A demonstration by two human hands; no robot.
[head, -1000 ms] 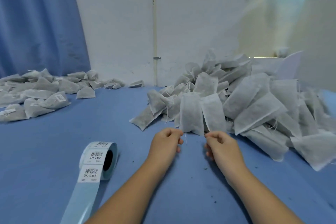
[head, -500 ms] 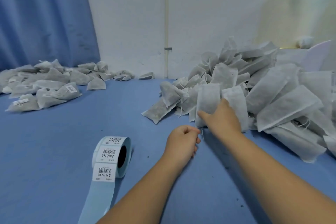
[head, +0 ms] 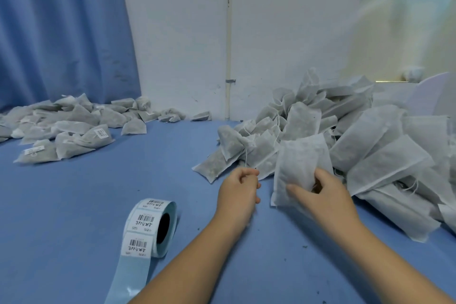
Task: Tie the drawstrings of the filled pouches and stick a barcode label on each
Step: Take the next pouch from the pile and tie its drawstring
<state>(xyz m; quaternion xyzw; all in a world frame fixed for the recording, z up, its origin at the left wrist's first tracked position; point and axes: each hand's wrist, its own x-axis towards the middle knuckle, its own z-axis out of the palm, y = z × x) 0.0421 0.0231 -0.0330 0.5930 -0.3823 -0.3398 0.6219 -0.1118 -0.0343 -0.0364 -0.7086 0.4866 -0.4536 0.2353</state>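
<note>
A blue tabletop holds a large heap of white fabric pouches beyond and right of the white barcode-label roll. A smaller labelled pile lies beyond the roll, to its left. Right of the roll, the right hand grips one filled white pouch. The left hand is clenched; whether it pinches a string, I cannot tell.

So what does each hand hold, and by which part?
Right hand grips a filled pouch by its near end; left hand is curled; whether it pinches anything is unclear.
</note>
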